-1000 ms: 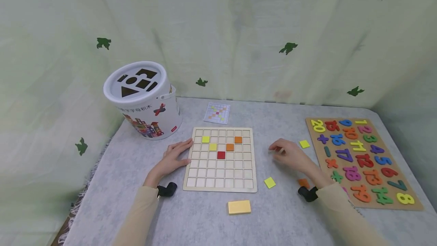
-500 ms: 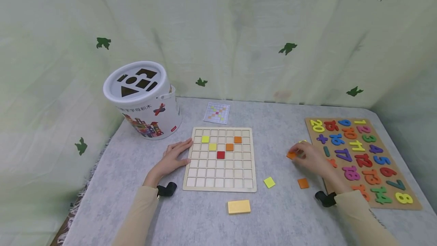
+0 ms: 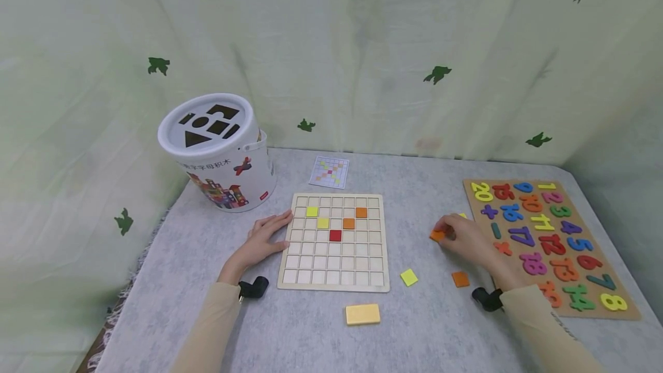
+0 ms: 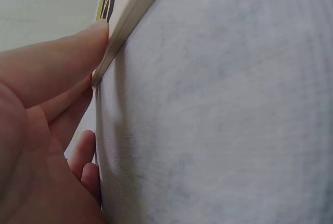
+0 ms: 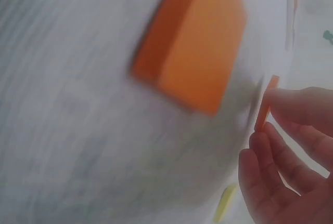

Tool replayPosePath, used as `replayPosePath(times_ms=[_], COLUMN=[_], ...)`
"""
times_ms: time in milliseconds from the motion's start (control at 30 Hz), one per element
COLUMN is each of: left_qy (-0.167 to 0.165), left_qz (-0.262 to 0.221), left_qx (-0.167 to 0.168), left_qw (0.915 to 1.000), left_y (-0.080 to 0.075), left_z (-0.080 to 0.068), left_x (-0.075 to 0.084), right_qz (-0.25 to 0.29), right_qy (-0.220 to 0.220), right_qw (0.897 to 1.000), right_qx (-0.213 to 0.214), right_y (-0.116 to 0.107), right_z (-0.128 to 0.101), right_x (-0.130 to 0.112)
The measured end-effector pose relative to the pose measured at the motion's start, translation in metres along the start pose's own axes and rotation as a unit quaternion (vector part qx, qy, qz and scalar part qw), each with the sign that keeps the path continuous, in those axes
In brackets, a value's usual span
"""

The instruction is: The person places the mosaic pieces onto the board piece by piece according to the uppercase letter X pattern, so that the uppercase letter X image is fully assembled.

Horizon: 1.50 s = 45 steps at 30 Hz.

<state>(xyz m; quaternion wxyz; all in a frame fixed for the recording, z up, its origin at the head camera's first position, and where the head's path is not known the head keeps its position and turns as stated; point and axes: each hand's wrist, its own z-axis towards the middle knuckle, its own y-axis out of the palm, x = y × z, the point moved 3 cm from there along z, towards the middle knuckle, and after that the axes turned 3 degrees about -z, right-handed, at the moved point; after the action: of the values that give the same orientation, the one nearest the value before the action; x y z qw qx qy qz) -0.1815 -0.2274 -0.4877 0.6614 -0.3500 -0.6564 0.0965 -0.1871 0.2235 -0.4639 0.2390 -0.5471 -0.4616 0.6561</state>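
My left hand (image 3: 263,239) lies along the left edge of a wooden grid board (image 3: 334,285), its fingers touching the rim. In the left wrist view the thumb (image 4: 67,60) presses against the board's side. To the right of the board, my right hand (image 3: 463,239) pinches an orange square tile (image 3: 437,235) between thumb and fingertips; the right wrist view shows this tile (image 5: 266,104) edge-on. On the board sit two yellow tiles (image 3: 312,211), two orange tiles (image 3: 361,212) and a red tile (image 3: 335,235). Another orange tile (image 3: 460,279) lies near my right wrist.
A yellow tile (image 3: 408,277) lies right of the board; another (image 3: 463,216) is partly hidden behind my right hand. Near the front is a pale yellow block (image 3: 362,314). A pattern card (image 3: 329,172), a white bucket (image 3: 228,183) and a number board (image 3: 621,307) stand around.
My right hand has moved right and now pinches an orange tile, carried slightly left in the last half second. The loose orange tile by the wrist came into full view. The left hand stayed put.
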Motion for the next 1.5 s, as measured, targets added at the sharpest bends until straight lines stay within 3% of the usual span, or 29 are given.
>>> replayPosePath(times_ms=[367,667,1000,1233,1500], left_qy=[-0.002,0.001,0.006,0.034,0.002], left_qz=[0.005,0.005,0.0,0.011,0.01], left_qx=[0.0,0.004,0.004,0.01,0.001], left_qw=[1.0,1.0,1.0,0.9993,0.9999], left_y=[0.0,0.0,0.0,0.0,-0.001], left_z=[0.001,0.001,0.0,0.0,0.002], left_x=[-0.002,-0.002,-0.001,-0.002,-0.003], right_qz=[0.038,0.075,0.045,0.009,-0.028], right_qy=[-0.061,-0.141,-0.191,-0.233,-0.229], right_qw=[0.997,0.984,0.973,0.963,0.963], right_qx=[-0.02,-0.074,-0.12,-0.133,-0.141], right_y=[0.02,0.048,0.076,0.09,0.097], right_z=[0.029,0.057,0.078,0.085,0.085], right_x=[-0.058,-0.117,-0.166,-0.186,-0.196])
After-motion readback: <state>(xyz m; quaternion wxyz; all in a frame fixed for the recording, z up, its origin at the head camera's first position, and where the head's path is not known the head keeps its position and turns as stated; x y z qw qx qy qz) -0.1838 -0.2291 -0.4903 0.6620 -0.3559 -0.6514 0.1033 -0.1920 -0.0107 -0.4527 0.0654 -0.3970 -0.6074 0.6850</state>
